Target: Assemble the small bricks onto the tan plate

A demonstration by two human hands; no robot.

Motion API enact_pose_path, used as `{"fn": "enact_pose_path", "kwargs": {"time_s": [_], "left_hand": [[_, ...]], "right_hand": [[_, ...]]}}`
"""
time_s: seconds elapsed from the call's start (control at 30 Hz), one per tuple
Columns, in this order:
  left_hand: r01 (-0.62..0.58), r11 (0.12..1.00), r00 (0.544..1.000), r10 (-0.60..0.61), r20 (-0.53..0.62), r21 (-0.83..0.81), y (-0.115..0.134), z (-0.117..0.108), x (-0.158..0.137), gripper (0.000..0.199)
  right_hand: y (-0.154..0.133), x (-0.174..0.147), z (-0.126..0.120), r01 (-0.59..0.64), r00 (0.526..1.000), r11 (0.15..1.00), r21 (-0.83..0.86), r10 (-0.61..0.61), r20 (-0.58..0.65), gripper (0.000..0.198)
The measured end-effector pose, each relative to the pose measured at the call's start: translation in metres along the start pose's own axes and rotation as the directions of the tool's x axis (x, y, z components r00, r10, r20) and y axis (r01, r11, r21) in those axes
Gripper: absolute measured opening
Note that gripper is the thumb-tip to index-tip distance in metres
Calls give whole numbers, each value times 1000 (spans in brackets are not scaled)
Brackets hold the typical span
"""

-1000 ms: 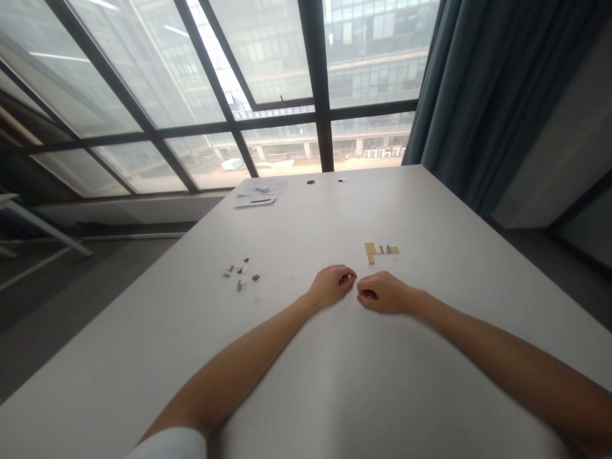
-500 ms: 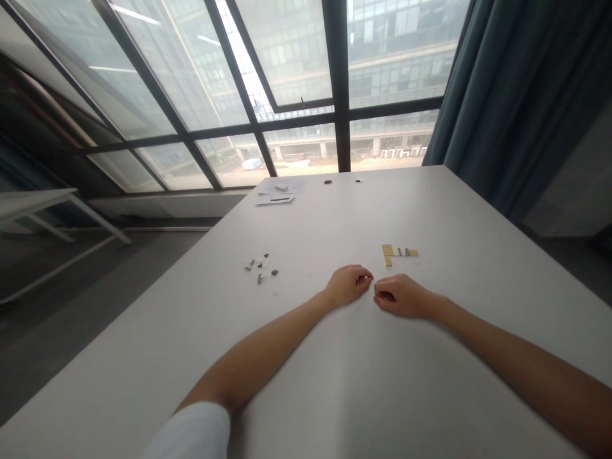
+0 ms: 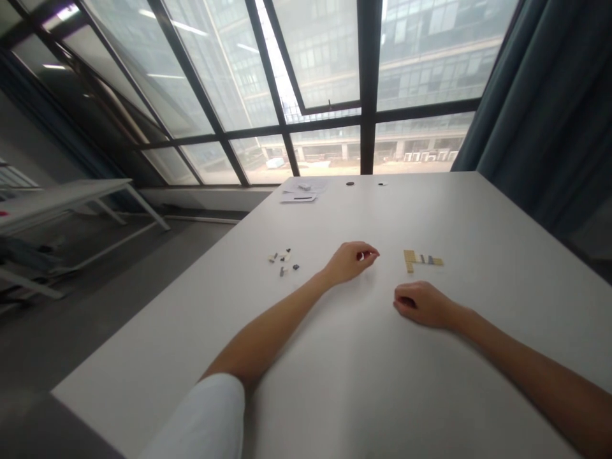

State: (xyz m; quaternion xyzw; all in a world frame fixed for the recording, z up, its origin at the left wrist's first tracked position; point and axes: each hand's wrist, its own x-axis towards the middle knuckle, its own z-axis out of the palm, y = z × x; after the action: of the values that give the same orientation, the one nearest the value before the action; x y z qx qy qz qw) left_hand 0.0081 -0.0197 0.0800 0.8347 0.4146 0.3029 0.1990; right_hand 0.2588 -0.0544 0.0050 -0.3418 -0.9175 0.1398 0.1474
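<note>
1. L hand (image 3: pixel 354 262): thumb & fingertips tog.; can't tell if a sm. pc. is btwn. them.
2. R hand (image 3: pixel 423 305): curled, apart from L hand & nearer the body; fingertips hidden, can't tell if they meet.
3. Yellow-gray block row (image 3: pixel 421 259): just beyond R hand, rt. of L hand, flat on white table (image 3: pixel 335 370).
4. Loose pcs. (image 3: pixel 285 259): scattered, lt. of L hand.
5. Papers (image 3: pixel 292 189): well beyond L hand, to lt.
</note>
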Motion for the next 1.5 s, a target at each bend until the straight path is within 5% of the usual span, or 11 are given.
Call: {"fn": "enact_pose_path", "kwargs": {"time_s": [0.17, 0.4, 0.7, 0.9, 1.27, 1.5], "left_hand": [[42, 992, 999, -39, -28, 115, -22, -53, -25, 27], [249, 923, 968, -229, -101, 294, -104, -117, -94, 31], [368, 881, 928, -365, -69, 297, -161, -135, -158, 51], [439, 883, 898, -434, -71, 165, -171, -129, -164, 51], [394, 910, 919, -392, -45, 127, -174, -128, -159, 40], [269, 935, 963, -252, -100, 233, -139, -129, -135, 34]], "right_hand": [[4, -2, 4, -1, 1000, 1000, 13, 1, 6, 25], [8, -2, 8, -7, 1000, 1000, 4, 7, 1, 28], [8, -4, 8, -22, 1000, 1000, 18, 22, 1, 28], [12, -3, 10, -25, 1000, 999, 25, 25, -5, 28], [8, -3, 8, -12, 1000, 1000, 11, 12, -1, 28], [8, -1, 8, -4, 1000, 1000, 21, 4, -9, 27]]}}
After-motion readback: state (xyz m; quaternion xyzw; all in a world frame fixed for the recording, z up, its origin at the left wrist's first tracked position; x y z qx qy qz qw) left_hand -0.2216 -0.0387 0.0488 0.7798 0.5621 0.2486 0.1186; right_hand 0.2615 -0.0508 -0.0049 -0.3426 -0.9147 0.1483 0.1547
